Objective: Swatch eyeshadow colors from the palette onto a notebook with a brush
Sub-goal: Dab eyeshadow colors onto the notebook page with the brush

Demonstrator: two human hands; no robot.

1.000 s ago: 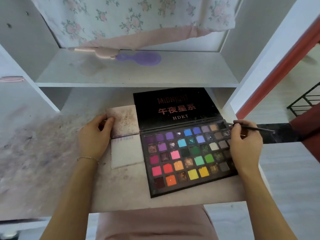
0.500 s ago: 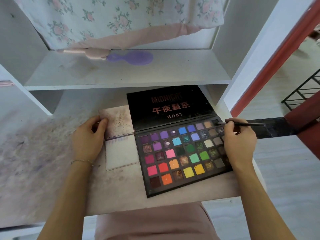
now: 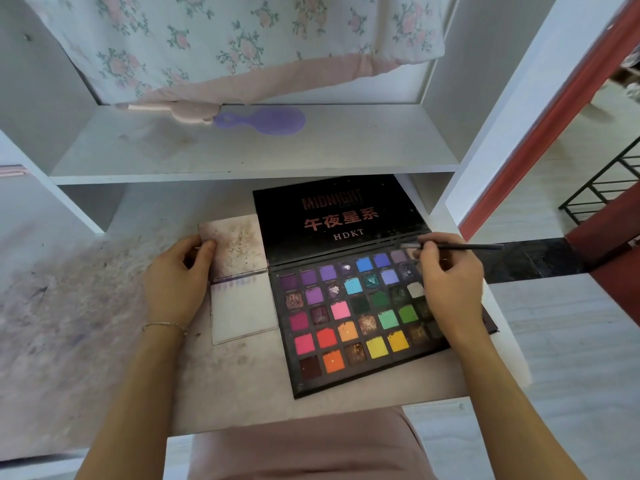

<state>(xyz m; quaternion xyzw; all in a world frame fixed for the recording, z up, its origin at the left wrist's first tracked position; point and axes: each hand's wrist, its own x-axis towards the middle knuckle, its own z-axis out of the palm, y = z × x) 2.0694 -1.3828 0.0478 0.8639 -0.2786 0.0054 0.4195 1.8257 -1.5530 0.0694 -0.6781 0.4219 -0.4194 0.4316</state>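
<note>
A: Surface?
B: White bench (image 3: 242, 393), matte, heavily smudged with purple-grey powder on its left side. White shelf (image 3: 346, 157) above it carries a lilac plastic hairbrush (image 3: 273, 120); floral cloth (image 3: 225, 39) with a pink hem hangs over it. Red door frame (image 3: 554, 133) and pale floor on the right.

A: Task items?
B: Palette (image 3: 360, 320) lies open flat on the bench: black card, square pans in a grid, matte brights plus some glittery ones, lid printed "MIDNIGHT / HDKT". Notebook (image 3: 242, 275) touches its left edge, open; top page speckled, lower page has a purple streak row.

A: Hands?
B: Left hand (image 3: 178, 282) pinches the notebook's top-left edge. Right hand (image 3: 450, 282) grips a thin black brush (image 3: 460, 246); its tip is over the palette's top-right pans.
</note>
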